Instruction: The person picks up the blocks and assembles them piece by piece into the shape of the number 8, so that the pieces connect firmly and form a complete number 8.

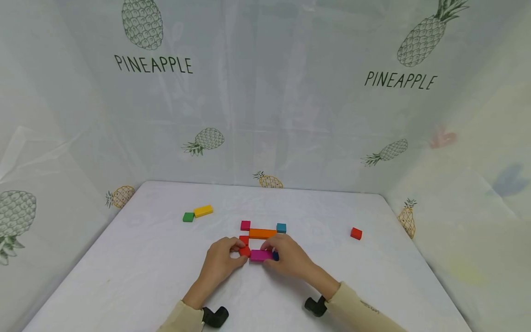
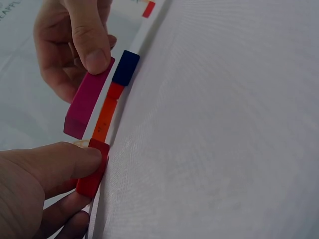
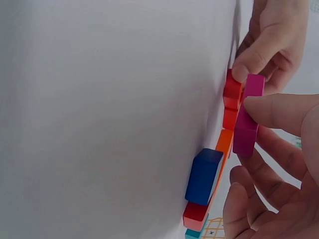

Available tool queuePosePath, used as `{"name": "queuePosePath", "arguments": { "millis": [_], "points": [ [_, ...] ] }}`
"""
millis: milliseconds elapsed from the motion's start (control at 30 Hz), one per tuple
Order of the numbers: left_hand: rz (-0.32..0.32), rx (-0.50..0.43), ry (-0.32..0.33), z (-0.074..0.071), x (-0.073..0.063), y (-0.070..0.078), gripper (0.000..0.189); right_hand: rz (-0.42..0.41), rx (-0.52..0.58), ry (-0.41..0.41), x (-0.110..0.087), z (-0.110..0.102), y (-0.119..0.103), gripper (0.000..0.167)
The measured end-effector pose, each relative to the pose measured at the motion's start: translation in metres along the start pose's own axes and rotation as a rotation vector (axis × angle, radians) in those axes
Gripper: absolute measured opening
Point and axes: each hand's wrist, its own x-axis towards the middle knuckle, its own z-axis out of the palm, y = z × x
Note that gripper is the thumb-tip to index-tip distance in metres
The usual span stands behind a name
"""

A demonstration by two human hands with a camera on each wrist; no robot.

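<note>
My left hand (image 1: 221, 260) pinches a red block (image 2: 94, 169) at the near left corner of a small block layout on the white table. Between thumb and fingers, my right hand (image 1: 292, 258) grips a long magenta block (image 3: 249, 117), raised off the table in both wrist views. A dark blue block (image 3: 204, 174) stands close by, partly covered by that hand in the head view. Behind it is a red block (image 3: 195, 214). Farther back lie a long orange block (image 1: 262, 234), a pink block (image 1: 245, 225), a teal block (image 1: 281, 228) and another red block (image 1: 244, 240).
A green block (image 1: 188, 217) and a yellow block (image 1: 203, 211) lie together at the back left. One lone red block (image 1: 356, 234) sits off to the right. White cloth with pineapple prints hangs behind and beside the table (image 1: 124, 272).
</note>
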Motion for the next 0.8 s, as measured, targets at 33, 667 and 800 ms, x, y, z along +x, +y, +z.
{"name": "queuePosePath", "arguments": {
  "millis": [33, 667, 800],
  "points": [
    [0.001, 0.002, -0.001, 0.0001, 0.0004, -0.0002, 0.023, -0.002, -0.001, -0.002, 0.0001, 0.0008, 0.0001, 0.022],
    [0.011, 0.008, 0.001, -0.0001, 0.0003, -0.0019, 0.023, -0.002, -0.021, -0.010, -0.0017, 0.0069, 0.0007, 0.022],
    [0.012, 0.008, 0.005, -0.0001, 0.0003, -0.0024, 0.023, -0.004, -0.018, -0.015, -0.0023, 0.0066, 0.0006, 0.021]
  ]
}}
